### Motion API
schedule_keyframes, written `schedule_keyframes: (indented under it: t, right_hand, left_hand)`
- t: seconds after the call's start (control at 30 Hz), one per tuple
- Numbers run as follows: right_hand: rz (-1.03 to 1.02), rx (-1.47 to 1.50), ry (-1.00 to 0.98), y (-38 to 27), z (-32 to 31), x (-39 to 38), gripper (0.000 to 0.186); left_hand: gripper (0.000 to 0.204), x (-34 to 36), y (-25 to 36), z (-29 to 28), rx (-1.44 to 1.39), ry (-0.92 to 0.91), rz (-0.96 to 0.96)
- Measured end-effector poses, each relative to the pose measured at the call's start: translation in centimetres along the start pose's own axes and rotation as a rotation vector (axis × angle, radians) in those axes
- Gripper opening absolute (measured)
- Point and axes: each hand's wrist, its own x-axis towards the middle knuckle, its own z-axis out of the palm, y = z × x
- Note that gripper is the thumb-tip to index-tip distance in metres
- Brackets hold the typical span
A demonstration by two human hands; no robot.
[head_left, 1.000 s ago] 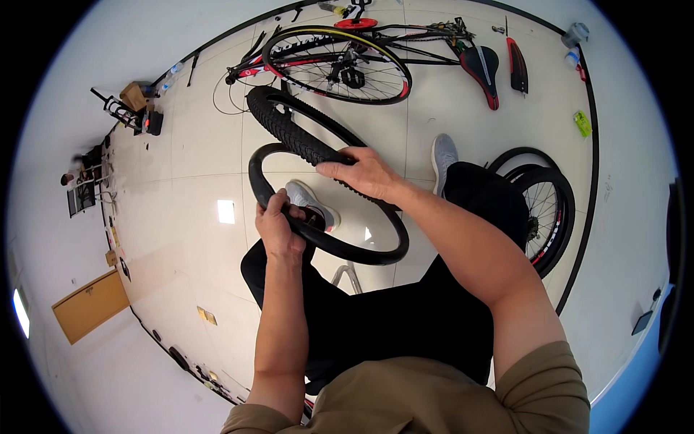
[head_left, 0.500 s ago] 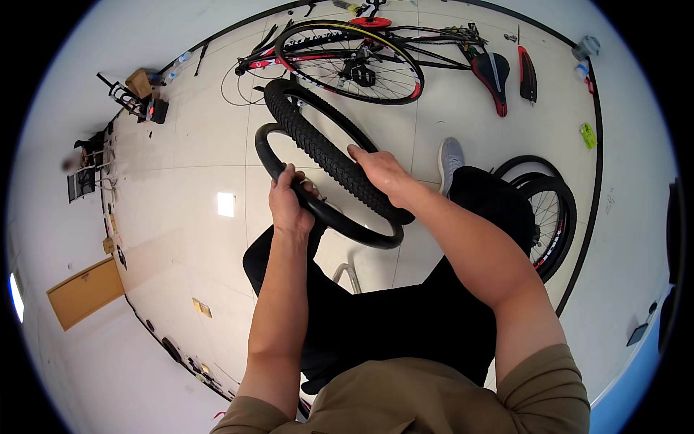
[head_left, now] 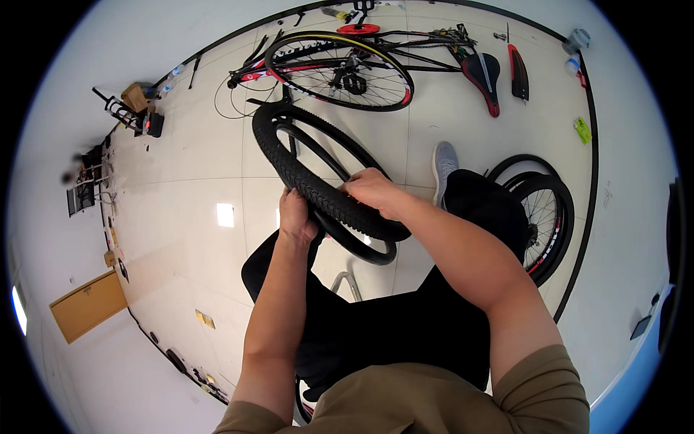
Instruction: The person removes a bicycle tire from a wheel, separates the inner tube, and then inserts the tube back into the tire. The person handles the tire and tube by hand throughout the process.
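Observation:
A knobbly black bicycle tyre (head_left: 298, 172) and a smooth black inner tube (head_left: 370, 252) are held together between my two hands, the tyre lying over much of the tube. My left hand (head_left: 296, 215) is closed on the tube at the near left side, its fingertips partly hidden behind the tyre. My right hand (head_left: 371, 189) grips the tyre on the right, fingers curled over its far side; whether they touch the tube too, I cannot tell.
Ahead lie a bicycle frame (head_left: 405, 61), a loose wheel (head_left: 340, 101), a saddle (head_left: 483, 76) and a red-black mudguard (head_left: 518, 72). Wheels and tyres (head_left: 549, 217) lie right of my leg. A trolley (head_left: 123, 112) and bottles stand along the left wall; a bent metal bar (head_left: 348, 282) is between my legs.
The tyre has swung down over the inner tube, so the two rings now overlap. My right hand has moved lower and its fingers curl further over the tyre.

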Motion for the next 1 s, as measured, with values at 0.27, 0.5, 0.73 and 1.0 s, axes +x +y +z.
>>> schedule_keyframes:
  t: [0.27,0.5,0.73,1.0]
  right_hand:
    - [-0.113,0.0,-0.025,0.6,0.3,-0.2,0.044]
    - [0.013,0.317,-0.139,-0.9,1.0,0.1,0.026]
    - [-0.011,0.331,-0.098,-1.5,2.3,-0.3,0.034]
    - [-0.175,0.276,0.057,-0.7,2.7,1.1,0.032]
  left_hand:
    - [0.067,-0.6,-1.9,0.2,0.003,-0.155,-0.227]
    - [0.048,-0.7,-2.5,-1.5,0.063,-0.243,-0.297]
    - [0.042,-2.4,-3.7,-0.9,0.086,-0.213,-0.212]
    - [0.038,-5.2,-0.3,5.7,0.61,-0.011,0.269]
